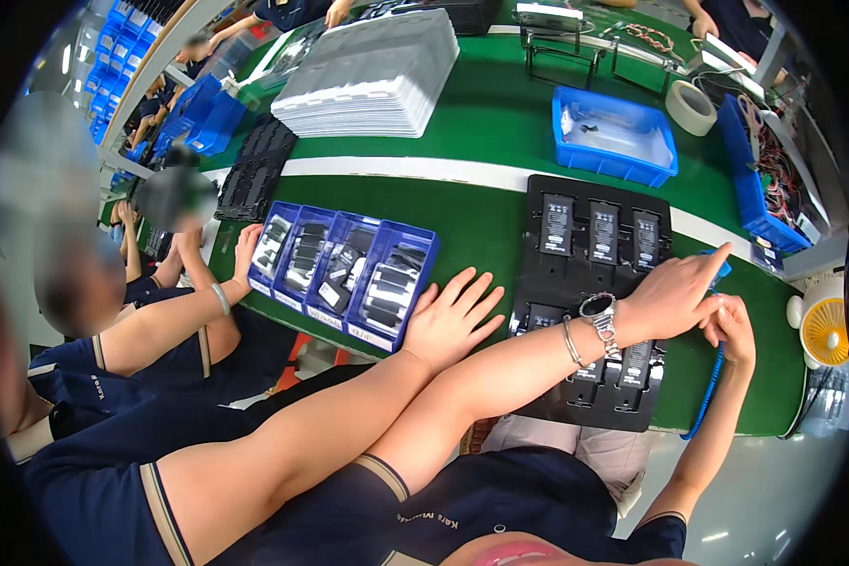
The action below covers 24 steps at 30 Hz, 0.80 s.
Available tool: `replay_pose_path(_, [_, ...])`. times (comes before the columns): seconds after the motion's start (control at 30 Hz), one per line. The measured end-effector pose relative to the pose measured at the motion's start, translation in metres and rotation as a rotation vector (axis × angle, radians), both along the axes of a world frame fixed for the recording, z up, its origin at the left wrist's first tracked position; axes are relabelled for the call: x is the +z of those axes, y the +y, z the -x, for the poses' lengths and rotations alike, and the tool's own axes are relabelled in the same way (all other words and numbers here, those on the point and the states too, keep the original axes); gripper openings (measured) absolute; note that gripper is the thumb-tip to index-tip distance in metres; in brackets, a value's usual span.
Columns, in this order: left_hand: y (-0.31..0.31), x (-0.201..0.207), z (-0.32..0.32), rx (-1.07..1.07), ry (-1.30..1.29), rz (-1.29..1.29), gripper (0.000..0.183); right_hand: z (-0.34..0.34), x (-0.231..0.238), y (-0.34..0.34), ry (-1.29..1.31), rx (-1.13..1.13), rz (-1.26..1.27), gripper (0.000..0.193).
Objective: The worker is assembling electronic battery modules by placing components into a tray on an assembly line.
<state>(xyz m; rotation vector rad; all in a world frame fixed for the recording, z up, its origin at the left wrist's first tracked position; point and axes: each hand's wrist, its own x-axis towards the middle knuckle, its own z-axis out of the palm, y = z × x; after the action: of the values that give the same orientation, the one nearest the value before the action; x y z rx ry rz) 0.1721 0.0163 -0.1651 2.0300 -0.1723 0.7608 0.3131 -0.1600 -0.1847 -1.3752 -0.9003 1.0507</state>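
Both hands meet at a blue coiled cord (707,396) beside the black tray (536,259)

The step in hand looks like handling the cord, a judgement from how both hands gather at its upper end. The right hand (732,330) is curled, thumb and fingers closed around the cord. The left hand (665,297), wearing a watch (598,307), reaches across the tray with its index finger stretched out next to a small blue piece (723,268); whether it grips that piece cannot be told. The cord lies right of the tray, running down toward the near edge of the green counter (481,217). Flat black packs (557,226) sit in the tray's recesses, some partly covered by the left forearm. A co-worker's hand (457,321) rests spread beside the blue compartment box (407,236). The next move probably calls for a steady right-hand pinch, with cord and forearm clear of the packs
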Motion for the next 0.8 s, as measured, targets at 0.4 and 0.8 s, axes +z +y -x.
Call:
replay_pose_path(0.4, [0.006, 0.019, 0.012, -0.056, 0.232, 0.096, 0.035, 0.010, -0.003, 0.015, -0.044, -0.167, -0.158, 0.042])
replay_pose_path(0.8, [0.006, -0.002, -0.003, -0.393, 0.214, 0.679, 0.033, 0.029, -0.014, 0.034, 0.102, -0.098, -0.066, 0.025])
